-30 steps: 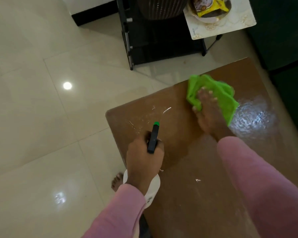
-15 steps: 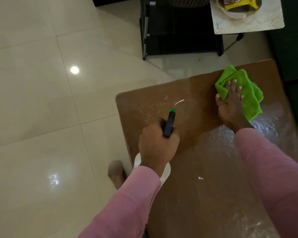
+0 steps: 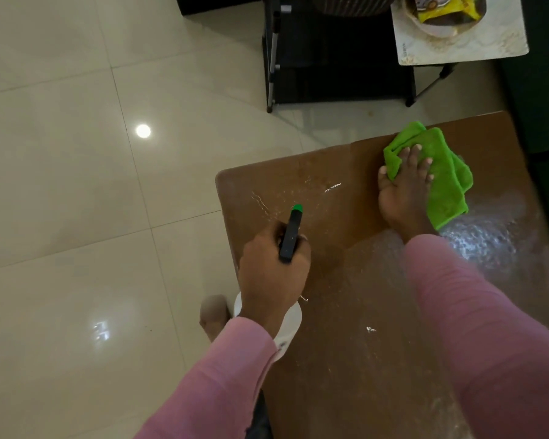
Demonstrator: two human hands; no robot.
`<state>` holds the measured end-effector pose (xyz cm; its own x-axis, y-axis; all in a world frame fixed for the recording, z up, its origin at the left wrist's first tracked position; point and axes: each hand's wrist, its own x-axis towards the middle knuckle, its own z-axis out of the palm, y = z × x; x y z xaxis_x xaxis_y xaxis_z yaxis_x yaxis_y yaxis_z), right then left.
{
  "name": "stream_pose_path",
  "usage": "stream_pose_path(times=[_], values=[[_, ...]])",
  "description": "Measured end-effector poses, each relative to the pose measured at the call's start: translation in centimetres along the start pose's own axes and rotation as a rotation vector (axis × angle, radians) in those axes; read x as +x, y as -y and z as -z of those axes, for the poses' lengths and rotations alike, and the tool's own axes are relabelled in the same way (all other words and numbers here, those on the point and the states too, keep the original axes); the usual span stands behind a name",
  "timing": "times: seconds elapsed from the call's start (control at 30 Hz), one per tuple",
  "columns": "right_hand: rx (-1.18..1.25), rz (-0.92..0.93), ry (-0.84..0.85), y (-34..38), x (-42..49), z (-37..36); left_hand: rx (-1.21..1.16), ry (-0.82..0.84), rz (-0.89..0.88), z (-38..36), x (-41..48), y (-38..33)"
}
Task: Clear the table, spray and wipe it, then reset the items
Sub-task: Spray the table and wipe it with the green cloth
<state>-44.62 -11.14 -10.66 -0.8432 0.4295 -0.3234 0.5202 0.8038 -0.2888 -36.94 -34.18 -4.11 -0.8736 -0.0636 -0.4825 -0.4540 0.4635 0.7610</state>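
Observation:
The brown table (image 3: 355, 359) fills the lower right, wet and shiny with spray near its right side. My right hand (image 3: 404, 191) presses flat on a bright green cloth (image 3: 441, 182) near the table's far edge. My left hand (image 3: 271, 274) grips a spray bottle (image 3: 290, 234) with a black head and green nozzle tip, held over the table's left edge; its white body shows below my wrist. White flecks lie on the tabletop near the nozzle.
A black metal rack (image 3: 330, 58) stands on the tiled floor beyond the table. Next to it a small patterned side table (image 3: 488, 45) carries a bowl with a yellow packet (image 3: 447, 11). A dark sofa edge runs along the right. My bare foot (image 3: 213, 312) shows left of the table.
My right hand has slid the green cloth from the table's middle toward its far right edge. The left hand has kept its hold on the spray bottle.

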Motion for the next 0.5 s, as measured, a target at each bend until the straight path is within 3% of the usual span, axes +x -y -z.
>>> stream_pose_path(times=[0.17, 0.23, 0.3, 0.37, 0.5], values=[[-0.177, 0.428, 0.106, 5.9, -5.1, -4.2, -0.004, -0.056, 0.062, 1.2, -1.5, 1.9], [-0.283, 0.646, 0.182, 5.9, -6.8, -4.8, 0.000, -0.049, 0.094, 1.8, -1.9, 2.5], [-0.323, 0.724, 0.213, 4.2, -6.6, -4.0, 0.025, -0.044, 0.115, 2.6, -2.2, 3.0], [-0.270, 0.590, 0.161, 2.4, -5.5, -2.8, 0.022, -0.038, 0.138, 3.3, -2.3, 3.4], [-0.082, 0.136, 0.061, 4.8, -3.3, -2.7, 0.013, -0.037, 0.162, 4.0, -1.9, 3.7]])
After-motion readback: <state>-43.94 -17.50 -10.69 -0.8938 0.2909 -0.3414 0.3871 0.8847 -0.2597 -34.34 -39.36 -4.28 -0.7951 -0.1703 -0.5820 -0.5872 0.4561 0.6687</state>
